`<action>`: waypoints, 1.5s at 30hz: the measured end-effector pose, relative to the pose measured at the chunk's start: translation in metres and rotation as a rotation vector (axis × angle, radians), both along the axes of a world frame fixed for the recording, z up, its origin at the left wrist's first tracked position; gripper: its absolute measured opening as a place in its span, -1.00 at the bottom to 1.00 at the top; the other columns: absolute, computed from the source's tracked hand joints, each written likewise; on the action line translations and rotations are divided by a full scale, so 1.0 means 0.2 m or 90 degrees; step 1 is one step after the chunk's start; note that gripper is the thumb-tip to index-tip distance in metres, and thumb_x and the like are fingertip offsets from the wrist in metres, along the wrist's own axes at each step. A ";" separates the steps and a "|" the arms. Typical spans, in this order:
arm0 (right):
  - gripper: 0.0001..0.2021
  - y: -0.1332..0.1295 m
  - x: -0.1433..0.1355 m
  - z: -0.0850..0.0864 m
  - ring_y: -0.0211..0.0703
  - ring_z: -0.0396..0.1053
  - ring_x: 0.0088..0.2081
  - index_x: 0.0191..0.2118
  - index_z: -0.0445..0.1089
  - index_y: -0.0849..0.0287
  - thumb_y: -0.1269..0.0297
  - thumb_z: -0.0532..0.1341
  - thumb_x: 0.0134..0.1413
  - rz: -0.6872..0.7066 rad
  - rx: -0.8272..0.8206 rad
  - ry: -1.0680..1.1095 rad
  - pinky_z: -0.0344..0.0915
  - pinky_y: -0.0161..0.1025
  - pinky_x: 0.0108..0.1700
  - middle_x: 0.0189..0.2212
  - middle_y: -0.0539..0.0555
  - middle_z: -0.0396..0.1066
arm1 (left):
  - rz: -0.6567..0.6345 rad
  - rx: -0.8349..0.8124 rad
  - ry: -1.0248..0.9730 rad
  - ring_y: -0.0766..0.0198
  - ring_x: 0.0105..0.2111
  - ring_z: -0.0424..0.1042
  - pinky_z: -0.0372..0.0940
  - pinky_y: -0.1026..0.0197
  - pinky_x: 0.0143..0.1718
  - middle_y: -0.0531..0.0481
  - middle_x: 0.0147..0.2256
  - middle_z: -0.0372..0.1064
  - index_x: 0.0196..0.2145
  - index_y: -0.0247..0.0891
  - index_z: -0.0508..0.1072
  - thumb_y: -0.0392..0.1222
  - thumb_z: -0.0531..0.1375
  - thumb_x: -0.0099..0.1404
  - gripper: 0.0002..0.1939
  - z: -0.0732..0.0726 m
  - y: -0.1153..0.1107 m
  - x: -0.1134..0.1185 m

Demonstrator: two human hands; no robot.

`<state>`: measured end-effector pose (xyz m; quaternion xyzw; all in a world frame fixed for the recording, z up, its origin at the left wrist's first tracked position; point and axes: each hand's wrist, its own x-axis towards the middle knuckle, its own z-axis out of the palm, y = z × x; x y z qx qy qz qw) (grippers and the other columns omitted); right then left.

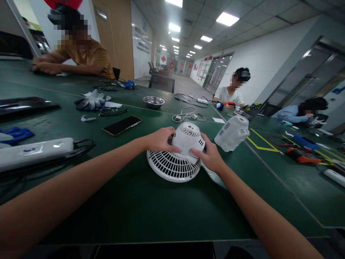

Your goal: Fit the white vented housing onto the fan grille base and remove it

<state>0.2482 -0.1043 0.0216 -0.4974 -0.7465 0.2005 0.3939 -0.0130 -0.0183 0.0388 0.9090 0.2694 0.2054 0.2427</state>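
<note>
My white housing [185,138] rests on the slatted grille [172,169] on the green table [172,212]; I judge it light, stiff and smooth, the slats breakable. Its sides suit holding: my left hand [161,139] and right hand [211,153] half-curl around them, thumbs in front. A white casing [233,133] stands to the right.

The white fan [185,146] is facing grille-down, its housing [188,136] (domed, slotted) sitting inside the grip, the round grille [174,165] spreading below.

At six o'clock, white plastic fan head [188,141] with radially barred round grille [172,166]; flat dark-green tabletop [134,216]; yellow tape outline [268,149] at three.
</note>
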 end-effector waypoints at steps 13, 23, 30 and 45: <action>-0.22 -0.01 -0.02 0.03 0.18 0.43 0.11 0.29 0.18 0.06 0.07 0.46 -0.01 0.011 -0.006 0.010 0.37 0.22 0.18 0.14 0.21 0.43 | 0.028 0.006 -0.032 -0.06 -0.04 0.46 0.38 0.02 -0.13 -0.29 0.04 0.41 0.06 -0.34 0.45 0.29 0.33 0.10 -0.25 -0.01 -0.01 0.02; -0.22 -0.01 -0.03 0.03 0.20 0.46 0.08 0.30 0.18 0.06 0.06 0.45 -0.01 0.006 0.013 -0.018 0.40 0.24 0.12 0.12 0.21 0.45 | -0.006 -0.012 -0.044 -0.07 -0.01 0.44 0.37 -0.01 -0.10 -0.29 0.08 0.38 0.14 -0.28 0.42 0.27 0.31 0.14 -0.25 -0.06 0.02 0.01; -0.17 -0.02 -0.04 -0.02 0.19 0.50 0.02 0.31 0.14 0.07 0.01 0.46 -0.03 -0.033 0.077 -0.055 0.44 0.22 0.08 0.09 0.22 0.47 | -0.010 0.067 -0.026 -0.17 0.09 0.37 0.28 -0.16 0.06 -0.26 0.11 0.38 0.19 -0.24 0.38 0.25 0.35 0.09 -0.19 -0.06 0.01 0.02; 0.00 -0.04 -0.02 0.00 0.07 0.51 -0.37 0.48 -0.27 -0.05 -0.06 0.32 0.09 0.018 0.052 -0.102 0.51 0.19 -0.22 -0.18 0.12 0.56 | -0.050 0.064 -0.137 -0.11 0.20 0.39 0.24 -0.28 0.20 -0.29 0.26 0.30 0.46 -0.14 -0.20 -0.24 0.18 0.29 -0.09 -0.07 0.00 0.02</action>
